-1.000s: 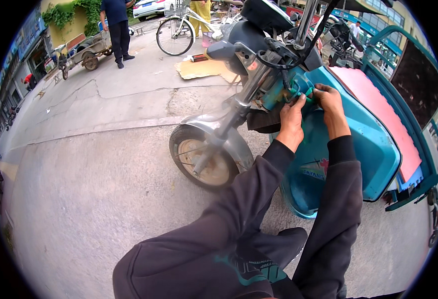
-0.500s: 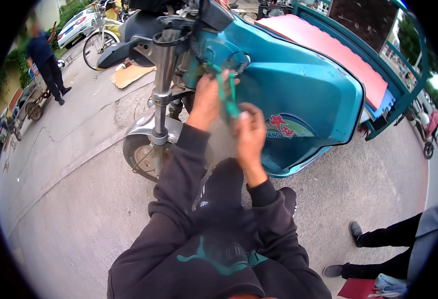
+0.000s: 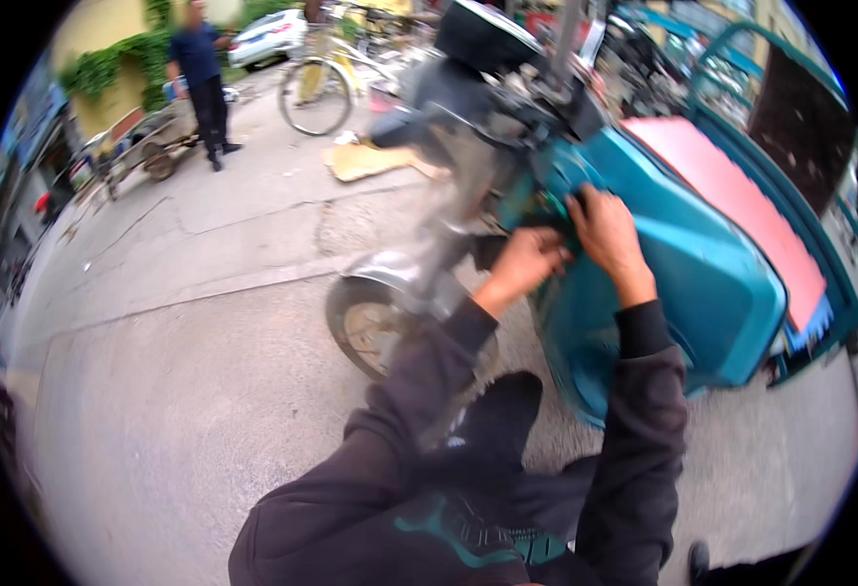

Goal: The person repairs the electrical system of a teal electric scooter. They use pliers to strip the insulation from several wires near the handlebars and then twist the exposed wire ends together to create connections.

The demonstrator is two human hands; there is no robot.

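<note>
Both my hands are at the front of a teal cargo tricycle [image 3: 683,293], just behind its fork and below the handlebars. A bit of green cord [image 3: 553,203] shows beside my right fingertips; the rest is hidden. My right hand [image 3: 606,232] is closed on the cord, knuckles up, against the teal front panel. Slightly lower and to the left, my left hand [image 3: 528,262] has its fingers pinched together. What lies between them is too blurred to make out. The front wheel [image 3: 368,327], under a silver mudguard [image 3: 390,273], stands left of my knee.
A pink board [image 3: 732,210] lies on the tricycle's cargo bed. Flattened cardboard [image 3: 375,161] is on the pavement beyond the wheel. Farther off are a bicycle [image 3: 315,98], a handcart [image 3: 150,146], a standing person [image 3: 199,83] and a white car [image 3: 268,39]. A shoe [image 3: 698,562] shows at lower right.
The view has swung, so the tricycle sits farther right and lower. The green cord, stretched between my hands before, is now mostly hidden. My right hand has risen above my left, against the panel.
</note>
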